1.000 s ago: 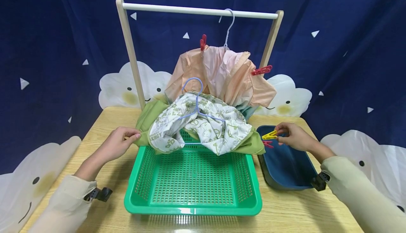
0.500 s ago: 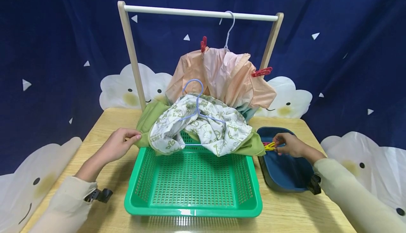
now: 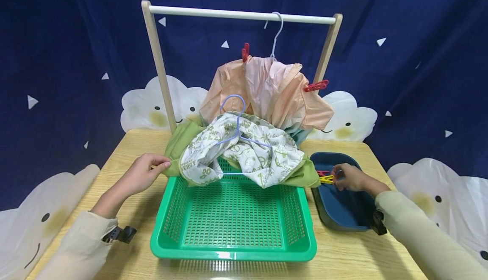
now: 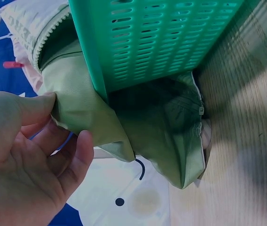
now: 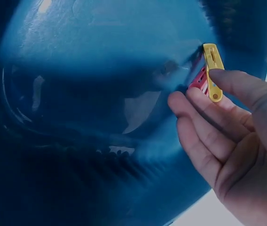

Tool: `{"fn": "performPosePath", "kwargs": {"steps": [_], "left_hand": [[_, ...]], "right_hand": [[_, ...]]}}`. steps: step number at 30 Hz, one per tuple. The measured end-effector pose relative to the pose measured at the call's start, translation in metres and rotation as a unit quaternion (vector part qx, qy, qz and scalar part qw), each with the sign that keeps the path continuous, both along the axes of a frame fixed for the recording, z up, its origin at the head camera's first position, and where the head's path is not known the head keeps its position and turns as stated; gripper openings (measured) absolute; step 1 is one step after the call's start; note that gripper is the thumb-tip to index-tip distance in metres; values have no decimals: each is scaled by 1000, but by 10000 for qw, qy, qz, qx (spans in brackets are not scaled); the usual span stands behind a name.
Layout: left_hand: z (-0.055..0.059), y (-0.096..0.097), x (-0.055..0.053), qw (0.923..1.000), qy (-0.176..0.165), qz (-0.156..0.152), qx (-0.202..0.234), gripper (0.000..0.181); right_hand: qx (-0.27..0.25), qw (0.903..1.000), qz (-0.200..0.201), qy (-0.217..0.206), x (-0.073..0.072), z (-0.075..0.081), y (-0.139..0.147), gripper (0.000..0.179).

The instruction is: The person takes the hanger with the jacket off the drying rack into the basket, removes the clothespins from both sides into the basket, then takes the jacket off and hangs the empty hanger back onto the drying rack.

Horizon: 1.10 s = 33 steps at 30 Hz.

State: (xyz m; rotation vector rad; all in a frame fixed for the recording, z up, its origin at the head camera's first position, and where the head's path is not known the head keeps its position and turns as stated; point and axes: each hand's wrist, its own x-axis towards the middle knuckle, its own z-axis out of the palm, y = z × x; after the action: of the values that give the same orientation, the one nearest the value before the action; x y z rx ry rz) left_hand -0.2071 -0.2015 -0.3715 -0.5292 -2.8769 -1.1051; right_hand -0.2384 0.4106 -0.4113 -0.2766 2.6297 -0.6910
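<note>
My left hand (image 3: 142, 173) pinches the green sleeve of a jacket (image 3: 198, 155) between thumb and fingers. The jacket lies across the far rim of a green basket (image 3: 233, 254), its white printed lining facing up. A lilac hanger (image 3: 238, 123) sits in the jacket, hook upward. Inside the blue bin (image 3: 345, 225), my right hand (image 3: 354, 180) pinches a yellow clothespin (image 5: 214, 70) between thumb and index finger. Right behind it is a red clothespin (image 5: 199, 79), partly hidden by the yellow one and the fingers.
Behind the basket, a peach and pink garment (image 3: 268, 89) hangs by a hanger from the rack's white bar (image 3: 228, 14). Red clothespins (image 3: 316, 86) grip its shoulders. All stand on a wooden table (image 3: 129, 144) before a dark blue curtain (image 3: 76, 38).
My right hand has lowered into the blue bin with the yellow clothespin, which has come down beside the red one. My left hand stays on the sleeve.
</note>
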Motion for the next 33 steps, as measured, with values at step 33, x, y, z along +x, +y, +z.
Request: {"fn": "performPosePath", "kwargs": {"steps": [33], "left_hand": [[1,0,0,10000,-61,-1,-77,22]], "right_hand": [[431,9989,120,171,3,10,-2,22]]}}
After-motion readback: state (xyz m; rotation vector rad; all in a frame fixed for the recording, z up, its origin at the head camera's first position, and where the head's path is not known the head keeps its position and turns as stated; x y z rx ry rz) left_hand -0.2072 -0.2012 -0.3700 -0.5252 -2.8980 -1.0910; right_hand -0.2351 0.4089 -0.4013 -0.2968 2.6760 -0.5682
